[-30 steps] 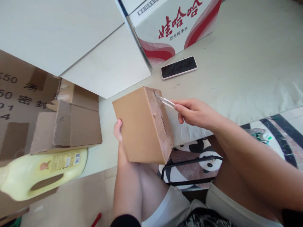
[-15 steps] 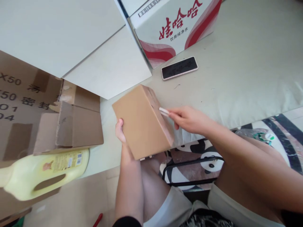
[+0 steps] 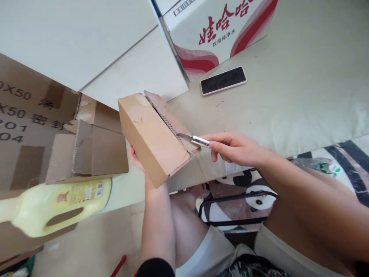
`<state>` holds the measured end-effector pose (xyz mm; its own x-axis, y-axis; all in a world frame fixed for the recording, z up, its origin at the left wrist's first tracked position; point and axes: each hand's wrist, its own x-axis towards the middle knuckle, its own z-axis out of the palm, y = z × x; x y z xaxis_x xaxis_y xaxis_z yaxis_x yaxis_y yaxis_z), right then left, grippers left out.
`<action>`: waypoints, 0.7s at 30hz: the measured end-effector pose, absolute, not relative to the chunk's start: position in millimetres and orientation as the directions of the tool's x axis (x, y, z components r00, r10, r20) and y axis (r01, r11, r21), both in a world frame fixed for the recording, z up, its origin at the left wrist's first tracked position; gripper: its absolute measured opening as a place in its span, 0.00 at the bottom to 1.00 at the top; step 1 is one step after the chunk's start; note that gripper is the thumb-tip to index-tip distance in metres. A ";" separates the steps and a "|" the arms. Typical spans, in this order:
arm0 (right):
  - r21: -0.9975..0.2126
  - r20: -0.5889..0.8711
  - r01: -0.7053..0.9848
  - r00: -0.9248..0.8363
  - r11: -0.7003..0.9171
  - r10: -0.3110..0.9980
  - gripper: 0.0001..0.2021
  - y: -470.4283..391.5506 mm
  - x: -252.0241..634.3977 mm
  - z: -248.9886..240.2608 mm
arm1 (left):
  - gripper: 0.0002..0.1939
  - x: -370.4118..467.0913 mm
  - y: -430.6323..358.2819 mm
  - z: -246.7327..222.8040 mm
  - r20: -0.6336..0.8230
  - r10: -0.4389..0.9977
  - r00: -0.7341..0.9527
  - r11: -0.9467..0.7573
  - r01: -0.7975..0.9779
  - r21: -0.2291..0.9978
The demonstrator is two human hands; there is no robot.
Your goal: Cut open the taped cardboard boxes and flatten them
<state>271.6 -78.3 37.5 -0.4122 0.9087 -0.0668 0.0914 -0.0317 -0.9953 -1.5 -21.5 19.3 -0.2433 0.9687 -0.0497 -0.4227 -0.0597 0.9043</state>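
Two bare hands work over a pale surface (image 3: 291, 104): the left hand (image 3: 135, 158) supports a cardboard box (image 3: 151, 134) from its left side, and the right hand (image 3: 235, 148) holds a utility knife (image 3: 201, 141). The left grip is on the box, the thumb side showing at the lower left edge and the other fingers hidden behind the card. The right grip is narrow, pinched around the knife's handle, with the box just to its left.

The box is plain brown, boxy and tilted, raised near the surface's near edge; its taped top is smooth and slightly glossy, with a ragged, corrugated edge along an open slit. That slit and the box's long axis run from far left to near right. The knife is slim, with a whitish handle and a thin dark blade; its long axis lies nearly left to right, the blade pointing left and slightly far, its tip at the slit's edge. How deep it sits cannot be told.

Farther off, a flat black-screened phone (image 3: 223, 80) lies on the surface, near a white-and-red carton (image 3: 221, 42).
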 end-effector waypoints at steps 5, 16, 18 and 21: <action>-0.883 -0.040 0.470 -0.042 -0.016 0.998 0.24 -73.0 273.4 19.6 | 0.15 3.6 -20.5 22.7 -0.104 0.962 -0.252 -0.031 -0.479 0.878; -0.776 0.441 0.285 -0.393 0.563 0.807 0.23 -73.1 268.8 5.5 | 0.23 26.5 -24.3 26.3 -0.373 0.908 -0.191 0.281 -0.383 0.880; -0.786 0.448 0.264 -0.381 0.559 0.809 0.23 -72.7 270.0 5.6 | 0.19 28.0 -21.3 25.6 -0.383 0.883 -0.271 0.275 -0.363 0.891; -0.765 0.509 0.205 -0.389 0.611 0.768 0.25 -71.5 274.9 5.0 | 0.17 27.0 -17.9 23.5 -0.417 0.859 -0.296 0.309 -0.349 0.885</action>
<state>274.9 -71.5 5.0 -0.3891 0.7677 0.5092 0.2049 0.6110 -0.7646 27.0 -17.9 23.5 -0.2963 0.8594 -0.4167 -0.3493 0.3085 0.8847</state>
